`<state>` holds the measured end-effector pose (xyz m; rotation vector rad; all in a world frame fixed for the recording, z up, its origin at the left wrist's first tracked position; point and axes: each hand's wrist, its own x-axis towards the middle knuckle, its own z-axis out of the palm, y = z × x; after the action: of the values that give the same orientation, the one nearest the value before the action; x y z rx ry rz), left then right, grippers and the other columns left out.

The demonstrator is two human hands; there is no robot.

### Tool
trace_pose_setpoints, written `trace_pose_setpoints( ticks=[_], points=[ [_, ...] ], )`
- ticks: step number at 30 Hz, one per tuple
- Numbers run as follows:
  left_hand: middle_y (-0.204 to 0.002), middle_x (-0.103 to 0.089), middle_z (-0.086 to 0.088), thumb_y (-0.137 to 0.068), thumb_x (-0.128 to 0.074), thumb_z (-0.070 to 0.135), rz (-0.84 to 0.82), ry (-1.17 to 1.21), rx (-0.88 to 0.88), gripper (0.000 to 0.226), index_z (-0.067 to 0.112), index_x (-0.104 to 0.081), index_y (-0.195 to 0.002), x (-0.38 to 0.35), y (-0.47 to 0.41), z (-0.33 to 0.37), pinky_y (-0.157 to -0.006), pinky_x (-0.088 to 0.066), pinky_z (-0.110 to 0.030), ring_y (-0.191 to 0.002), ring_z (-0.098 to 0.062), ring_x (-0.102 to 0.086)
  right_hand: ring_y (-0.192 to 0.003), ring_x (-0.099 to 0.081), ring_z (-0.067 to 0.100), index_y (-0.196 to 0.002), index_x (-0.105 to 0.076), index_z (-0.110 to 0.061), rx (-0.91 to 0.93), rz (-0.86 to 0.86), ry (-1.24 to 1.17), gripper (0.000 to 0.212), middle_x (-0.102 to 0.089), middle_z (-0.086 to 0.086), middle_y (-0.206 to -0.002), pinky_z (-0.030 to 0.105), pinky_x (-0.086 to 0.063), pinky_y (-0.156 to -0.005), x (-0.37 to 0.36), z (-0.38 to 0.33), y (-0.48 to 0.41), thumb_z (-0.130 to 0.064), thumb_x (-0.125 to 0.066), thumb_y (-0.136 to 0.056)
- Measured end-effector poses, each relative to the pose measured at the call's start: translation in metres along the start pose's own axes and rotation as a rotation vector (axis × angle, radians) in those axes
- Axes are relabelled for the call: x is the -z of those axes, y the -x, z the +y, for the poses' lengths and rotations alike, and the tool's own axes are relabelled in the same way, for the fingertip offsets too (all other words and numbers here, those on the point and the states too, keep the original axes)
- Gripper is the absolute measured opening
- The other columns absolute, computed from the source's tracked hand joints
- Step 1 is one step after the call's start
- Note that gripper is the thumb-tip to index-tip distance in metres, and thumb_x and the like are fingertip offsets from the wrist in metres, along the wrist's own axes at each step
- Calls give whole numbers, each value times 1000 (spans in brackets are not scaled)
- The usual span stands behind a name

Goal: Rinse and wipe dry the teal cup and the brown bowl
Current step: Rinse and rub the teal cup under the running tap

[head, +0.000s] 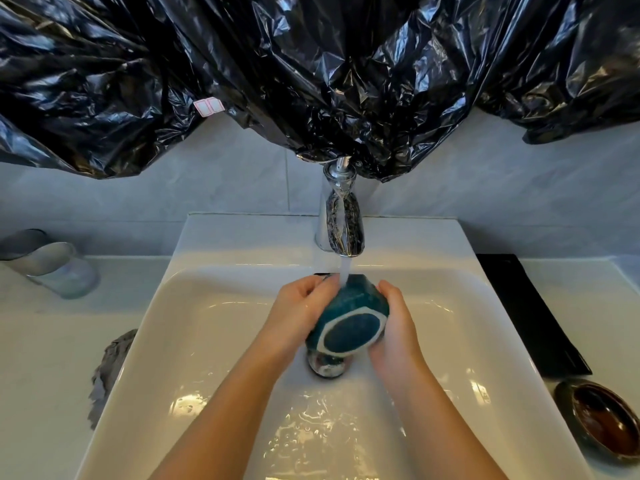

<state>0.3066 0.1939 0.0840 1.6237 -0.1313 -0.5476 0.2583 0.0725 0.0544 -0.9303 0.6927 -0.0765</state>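
The teal cup [349, 320] lies tilted over the white sink [207, 341], its pale-ringed base turned toward me. Water runs from the chrome tap [341, 216] onto its upper side. My left hand [298, 313] holds the cup's left side and my right hand [394, 327] holds its right side. The brown bowl [601, 419] stands upright on the counter at the right, beside the sink. The cup's mouth is hidden from me.
A grey cloth [110, 368] lies on the counter at the sink's left edge. A clear glass [59, 268] stands far left. A black mat [530, 313] lies right of the sink. Black plastic sheeting [311, 64] hangs over the wall above the tap. A chrome drain plug [327, 365] sits under the cup.
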Motion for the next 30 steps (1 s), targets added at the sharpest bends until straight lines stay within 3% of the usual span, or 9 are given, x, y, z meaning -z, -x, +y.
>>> trace_pose_setpoints(
  ticks=[4,8,11,13,16,19,22,26,30],
  points=[
    [-62,-53,14,-77,-64,43,46,-473,-445,21,26,-54,-69,1,13,-24,-57,-36,-13,-61,-2,-47,-85,-72,35,-93,-79,-5,-289,-192,-234,64,-73,20,-99,45,-56,-75,-6,1,7,-59,-46,-88],
    [-99,-65,12,-87,-53,40,-222,-958,-715,26,21,-64,-101,21,17,-33,-81,-46,-23,-87,-4,-52,-84,-70,32,-98,-77,-5,-230,-304,-301,53,-70,20,-98,42,-54,-76,1,0,5,-50,-50,-87],
    [-113,-67,5,-84,-44,48,-195,-1262,-836,45,18,-67,-109,25,11,-28,-105,-31,-26,-106,-11,-56,-94,-70,31,-114,-72,-11,-136,-313,-268,48,-70,20,-110,43,-54,-82,0,0,4,-42,-55,-83],
    [-103,-70,-2,-85,-52,37,-173,-1335,-793,37,13,-66,-109,13,15,-24,-107,-21,-25,-105,-19,-59,-103,-69,30,-131,-61,-19,-57,-302,-228,52,-68,17,-121,42,-55,-83,-3,3,4,-37,-58,-81],
    [-99,-69,-8,-87,-58,26,-151,-1265,-587,28,12,-65,-111,0,21,-19,-88,-39,-24,-96,-26,-60,-102,-70,27,-133,-56,-23,53,-309,-171,55,-69,14,-122,40,-55,-83,-6,8,6,-35,-56,-80],
    [-88,-69,1,-84,-67,23,-152,-860,-386,20,16,-65,-102,-3,24,-11,-72,-53,-23,-83,-18,-65,-97,-71,26,-131,-57,-24,116,-300,-183,53,-71,13,-117,36,-59,-77,-3,10,7,-35,-54,-79],
    [-93,-72,7,-82,-68,9,-269,-458,-301,23,19,-68,-103,-2,27,-14,-81,-52,-19,-87,-4,-66,-96,-70,29,-128,-60,-25,86,-285,-268,48,-71,15,-115,40,-57,-76,1,10,6,-38,-52,-82],
    [-87,-69,7,-80,-70,26,-282,-1311,-911,7,24,-68,-86,31,-1,-37,-104,-35,-25,-86,-14,-64,-94,-69,31,-125,-63,-21,-17,-274,-264,48,-69,17,-115,43,-54,-81,3,6,1,-40,-53,-83],
    [-77,-67,1,-83,-68,32,-204,-1213,-794,17,16,-66,-81,21,2,-28,-74,-51,-32,-71,-19,-62,-94,-70,29,-109,-75,-12,-23,-320,-308,47,-71,18,-109,40,-56,-79,1,11,3,-42,-46,-89]
  ],
)
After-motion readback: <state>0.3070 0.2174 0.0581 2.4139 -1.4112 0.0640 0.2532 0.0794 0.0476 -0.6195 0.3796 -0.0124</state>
